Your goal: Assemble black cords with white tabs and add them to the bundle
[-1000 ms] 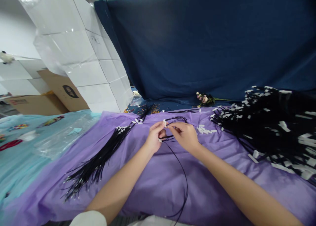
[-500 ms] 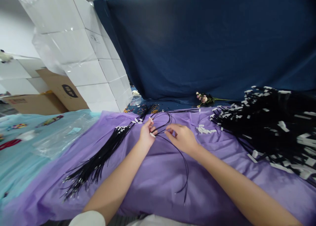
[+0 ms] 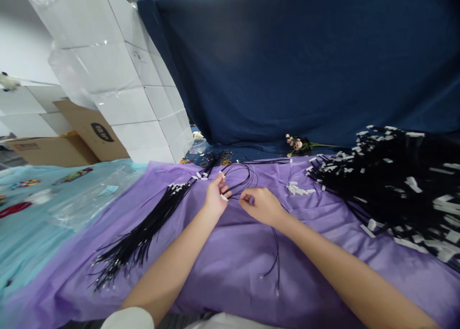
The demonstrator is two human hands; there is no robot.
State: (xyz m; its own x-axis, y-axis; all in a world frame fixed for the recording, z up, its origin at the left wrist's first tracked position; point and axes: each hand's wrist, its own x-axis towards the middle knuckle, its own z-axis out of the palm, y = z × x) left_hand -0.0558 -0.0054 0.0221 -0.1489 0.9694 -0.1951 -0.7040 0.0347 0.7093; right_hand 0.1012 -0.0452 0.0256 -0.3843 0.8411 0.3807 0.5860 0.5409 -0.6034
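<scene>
Purple cloth (image 3: 230,264): black cord bundle (image 3: 151,223) left, white tags (image 3: 298,190) between, larger cord heap (image 3: 384,180) right.

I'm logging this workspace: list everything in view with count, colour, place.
Thin looped cords: several, black, centre
Straight cord bundle: one, black, left
Tagged cord heap: one, black, right
Loose oblong tags: several, white, right
Creased fabric cover: one, purple, foreground
Fabric sheet: one, turquoise, left
Flat plastic bag: one, clear, left
Unclear items: several, multicoloured, left
Stacked boxes: several, white, back left
Cardboard box: one, brown, back left
Fabric backdrop: one, blue, back
Flower sprig: one, pink, back
Left hand: one, bare, centre
Right hand: one, bare, centre
</scene>
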